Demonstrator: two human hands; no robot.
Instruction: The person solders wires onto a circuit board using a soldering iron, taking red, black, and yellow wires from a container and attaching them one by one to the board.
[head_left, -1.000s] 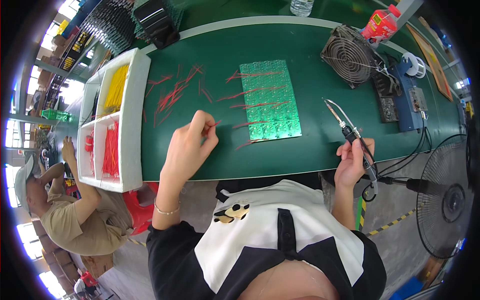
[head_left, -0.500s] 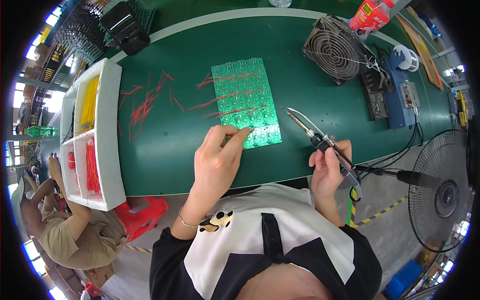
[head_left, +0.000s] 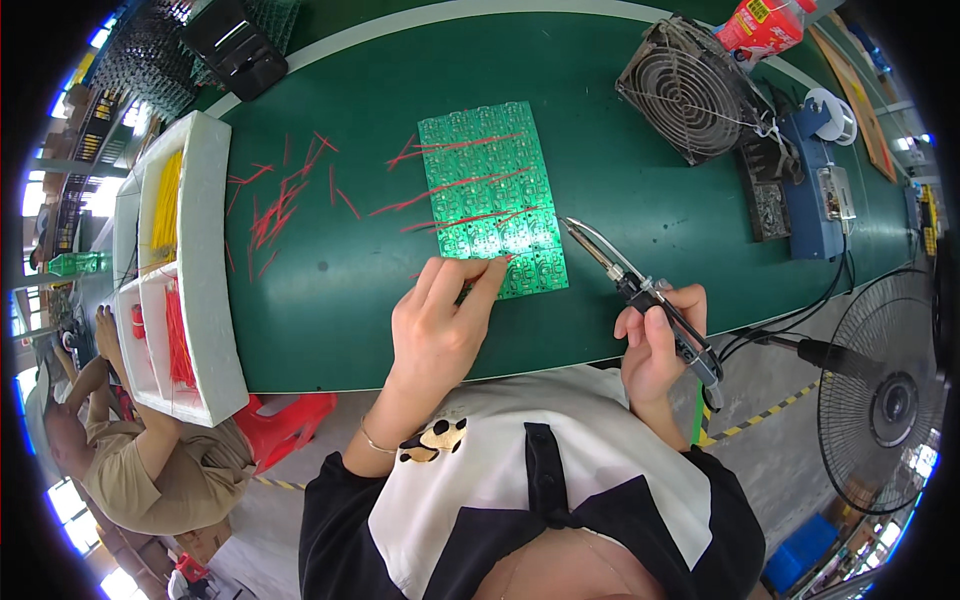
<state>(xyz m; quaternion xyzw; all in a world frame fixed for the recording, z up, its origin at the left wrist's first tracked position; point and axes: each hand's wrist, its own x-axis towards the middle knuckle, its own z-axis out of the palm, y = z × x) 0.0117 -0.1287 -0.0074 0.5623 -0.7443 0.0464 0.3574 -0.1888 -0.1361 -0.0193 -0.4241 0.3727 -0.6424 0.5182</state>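
A green circuit board panel (head_left: 480, 160) lies on the table in front of me, with several red wires laid across it in rows. My left hand (head_left: 440, 318) rests over its lower left part, thumb and forefinger pinched on a thin red wire (head_left: 509, 258) whose end shows at the fingertips. My right hand (head_left: 662, 340) grips a soldering iron (head_left: 640, 292) with a thin feed tube along it. The iron's tip points up and left, close to the panel's right edge. Loose red wires (head_left: 275, 212) lie scattered to the left.
A white foam box (head_left: 222, 300) with yellow and red wires in its compartments stands at the left. A square metal fan (head_left: 685, 95), a blue device with a spool (head_left: 815, 190) and a red bottle (head_left: 762, 30) are at the far right. Another person (head_left: 150, 470) sits at the left.
The soldering iron's tip has come slightly closer to the panel's right edge. My left hand keeps its pinch near the same spot on the panel. The whole view has shifted a little.
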